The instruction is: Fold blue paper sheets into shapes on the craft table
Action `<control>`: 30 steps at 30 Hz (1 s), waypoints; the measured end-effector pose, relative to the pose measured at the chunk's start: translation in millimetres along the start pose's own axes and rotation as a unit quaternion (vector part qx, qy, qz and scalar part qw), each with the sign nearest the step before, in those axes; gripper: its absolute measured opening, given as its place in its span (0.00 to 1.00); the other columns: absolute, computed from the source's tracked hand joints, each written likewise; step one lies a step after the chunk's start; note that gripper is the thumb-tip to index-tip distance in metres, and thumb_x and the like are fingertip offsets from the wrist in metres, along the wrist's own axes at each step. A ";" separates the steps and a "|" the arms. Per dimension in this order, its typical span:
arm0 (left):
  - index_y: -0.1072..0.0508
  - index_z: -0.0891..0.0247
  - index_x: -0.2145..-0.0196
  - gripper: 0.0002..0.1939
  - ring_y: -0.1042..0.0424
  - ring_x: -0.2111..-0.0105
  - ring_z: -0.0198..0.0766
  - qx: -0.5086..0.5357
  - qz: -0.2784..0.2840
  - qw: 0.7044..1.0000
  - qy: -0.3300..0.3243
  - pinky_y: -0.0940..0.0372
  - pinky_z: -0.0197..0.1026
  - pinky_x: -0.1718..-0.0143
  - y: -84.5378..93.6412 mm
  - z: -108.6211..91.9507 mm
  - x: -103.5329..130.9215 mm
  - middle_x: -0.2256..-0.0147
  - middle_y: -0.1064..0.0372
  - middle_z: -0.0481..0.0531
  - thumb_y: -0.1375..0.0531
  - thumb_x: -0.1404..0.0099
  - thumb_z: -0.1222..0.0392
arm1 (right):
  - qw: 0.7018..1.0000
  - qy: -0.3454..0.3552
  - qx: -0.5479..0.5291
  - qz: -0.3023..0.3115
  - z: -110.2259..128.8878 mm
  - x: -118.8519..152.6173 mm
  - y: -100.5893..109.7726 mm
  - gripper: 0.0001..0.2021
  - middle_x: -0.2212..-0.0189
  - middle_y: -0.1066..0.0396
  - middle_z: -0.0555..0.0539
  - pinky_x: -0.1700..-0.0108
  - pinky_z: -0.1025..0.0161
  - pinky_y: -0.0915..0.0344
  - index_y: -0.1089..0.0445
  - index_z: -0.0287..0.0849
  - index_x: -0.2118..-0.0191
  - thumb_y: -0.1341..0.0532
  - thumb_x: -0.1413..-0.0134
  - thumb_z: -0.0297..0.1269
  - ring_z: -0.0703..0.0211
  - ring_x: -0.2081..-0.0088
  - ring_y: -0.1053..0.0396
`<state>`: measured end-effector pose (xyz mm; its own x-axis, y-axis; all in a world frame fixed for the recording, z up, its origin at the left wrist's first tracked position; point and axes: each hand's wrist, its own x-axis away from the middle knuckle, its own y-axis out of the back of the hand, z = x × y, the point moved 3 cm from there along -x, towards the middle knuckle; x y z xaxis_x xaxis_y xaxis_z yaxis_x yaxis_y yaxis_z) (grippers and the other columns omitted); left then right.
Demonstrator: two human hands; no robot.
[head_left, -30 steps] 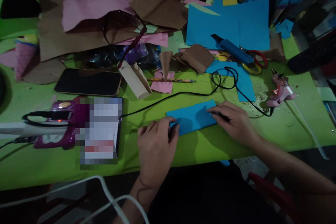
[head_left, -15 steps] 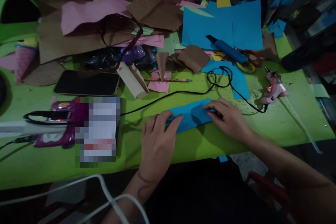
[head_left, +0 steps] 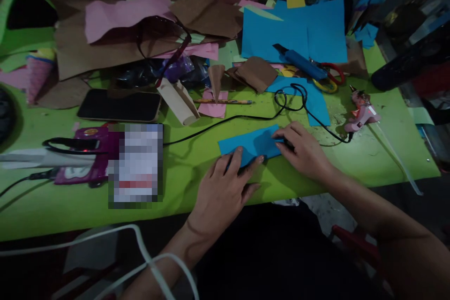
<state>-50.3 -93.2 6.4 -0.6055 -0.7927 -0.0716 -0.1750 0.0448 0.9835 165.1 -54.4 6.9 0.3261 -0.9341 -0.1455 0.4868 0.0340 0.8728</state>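
Observation:
A folded strip of blue paper [head_left: 251, 139] lies on the green tabletop in front of me, slightly slanted. My left hand [head_left: 225, 183] rests along its lower edge, fingers apart and stretched over the paper, the thumb pointing right. At the strip's right end, my right hand [head_left: 303, 149] is closed, with thumb and fingertips pinching the paper's edge. Part of that end is hidden under the fingers. A black cord [head_left: 225, 121] runs just beyond the strip, leading to a pink glue gun [head_left: 362, 115] on the right.
Scissors [head_left: 328, 82] and a blue cutter knife [head_left: 302, 62] lie by large blue sheets [head_left: 326, 28]. Further left are a pencil [head_left: 232, 101], a cardboard tube [head_left: 178, 102], a phone [head_left: 119, 105] and a purple power strip [head_left: 84, 173]. Brown paper [head_left: 75, 51] covers the back.
My left hand has slid from the strip's left end to its lower edge, its fingers more spread. The right hand keeps its pinch on the right end. The view has shifted slightly.

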 end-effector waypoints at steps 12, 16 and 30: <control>0.22 0.60 0.50 0.17 0.32 0.45 0.57 -0.008 -0.016 1.000 -0.013 0.31 0.56 0.47 0.3 -0.4 -0.1 0.39 0.35 0.65 0.36 0.35 0.52 | 0.985 0.130 0.079 0.076 59.9 40.1 -16.6 0.28 0.34 0.37 0.42 0.36 0.45 0.39 0.43 0.45 0.31 0.42 0.34 0.44 0.47 0.35 0.39; 0.23 0.57 0.48 0.19 0.33 0.43 0.56 0.006 -0.017 1.000 -0.004 0.32 0.56 0.45 -0.1 -0.2 0.9 0.38 0.35 0.62 0.37 0.34 0.51 | 0.985 0.112 0.097 0.089 56.0 50.4 -23.8 0.33 0.31 0.44 0.39 0.33 0.44 0.41 0.48 0.39 0.29 0.41 0.35 0.44 0.47 0.30 0.46; 0.41 0.57 0.32 0.29 0.39 0.35 0.54 0.006 -0.041 0.999 0.003 0.49 0.61 0.37 0.8 23.3 43.9 0.34 0.40 0.53 0.43 0.29 0.57 | 0.981 0.080 0.154 0.091 29.0 68.4 -7.7 0.32 0.31 0.44 0.41 0.33 0.40 0.46 0.52 0.42 0.28 0.44 0.32 0.44 0.47 0.32 0.42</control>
<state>-95.2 -113.8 0.2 -0.5843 -0.7974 -0.1508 -0.2332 -0.0130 0.9723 160.2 -128.8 3.7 0.5188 -0.8546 -0.0245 0.1487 0.0620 0.9869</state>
